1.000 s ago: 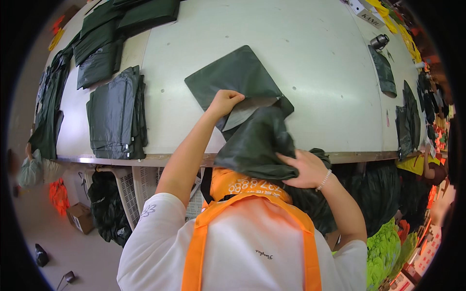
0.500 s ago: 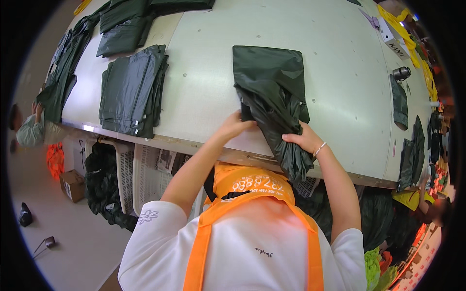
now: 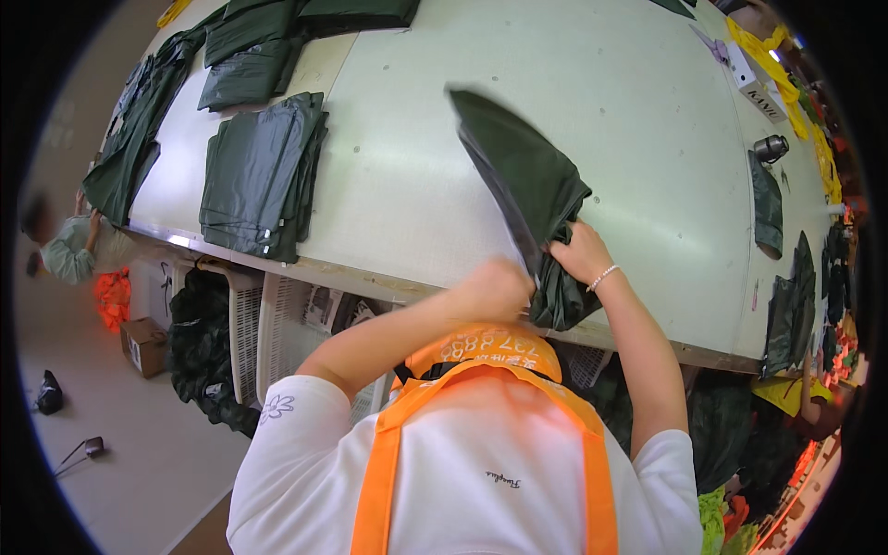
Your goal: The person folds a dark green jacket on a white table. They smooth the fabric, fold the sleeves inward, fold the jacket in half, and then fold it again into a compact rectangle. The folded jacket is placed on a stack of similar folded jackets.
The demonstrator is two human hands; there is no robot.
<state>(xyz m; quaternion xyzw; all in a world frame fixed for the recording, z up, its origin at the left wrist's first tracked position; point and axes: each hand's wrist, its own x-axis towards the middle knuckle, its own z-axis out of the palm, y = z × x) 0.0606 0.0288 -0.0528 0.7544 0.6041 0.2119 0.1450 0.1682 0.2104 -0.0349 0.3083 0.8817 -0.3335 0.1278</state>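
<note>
A dark green, glossy, waterproof-looking garment (image 3: 532, 176) lies partly folded and bunched at the table's near edge. Its far end narrows to a blurred point, tilted to the left. My right hand (image 3: 585, 252), with a beaded bracelet at the wrist, is closed on the bunched cloth at the right side. At the near left edge of the same garment, my left hand (image 3: 502, 289) is curled like a fist, smeared by motion. Its fingertips are partly hidden against the cloth. Left of my hands rests a neat stack of folded dark green garments (image 3: 259, 176).
More dark green pieces (image 3: 245, 69) cover the pale table's (image 3: 407, 139) far left. On the right stand a white box (image 3: 754, 81) and a black bottle (image 3: 770, 148). White plastic baskets (image 3: 245, 333) sit below the table edge. Another person (image 3: 69, 250) works at far left.
My left hand has moved right and toward me, closing into a fist by the garment. The garment's flat far panel has folded into a narrow, slanted shape. My right hand has hardly moved.
</note>
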